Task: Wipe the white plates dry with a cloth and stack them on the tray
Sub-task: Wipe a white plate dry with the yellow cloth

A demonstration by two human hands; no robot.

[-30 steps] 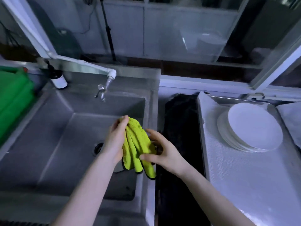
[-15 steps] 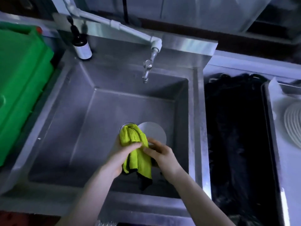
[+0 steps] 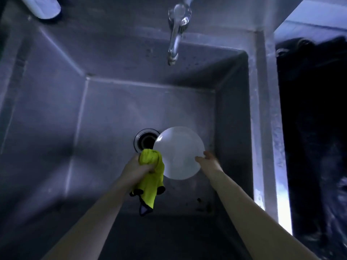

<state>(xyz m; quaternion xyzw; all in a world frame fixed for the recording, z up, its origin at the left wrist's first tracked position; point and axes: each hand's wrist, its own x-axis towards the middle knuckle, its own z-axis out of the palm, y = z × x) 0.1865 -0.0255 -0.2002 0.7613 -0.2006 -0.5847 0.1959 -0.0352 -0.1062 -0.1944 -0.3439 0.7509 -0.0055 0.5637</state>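
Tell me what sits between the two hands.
The white plate, in the head view: left hand grips the yellow cloth, right hand at its rim.

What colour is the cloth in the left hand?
The cloth is bright yellow-green, clearest in the head view.

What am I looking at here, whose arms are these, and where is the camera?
There is no machine. These are a person's two bare arms, filmed by one wide-angle camera worn on the head, looking straight down into a metal sink. The left hand grips a bunched yellow-green cloth. The right hand appears to pinch the rim of a white plate, which sits low in the sink and partly covers the drain. I cannot tell whether the plate rests on the bottom or is already lifted. A tap hangs above the basin.
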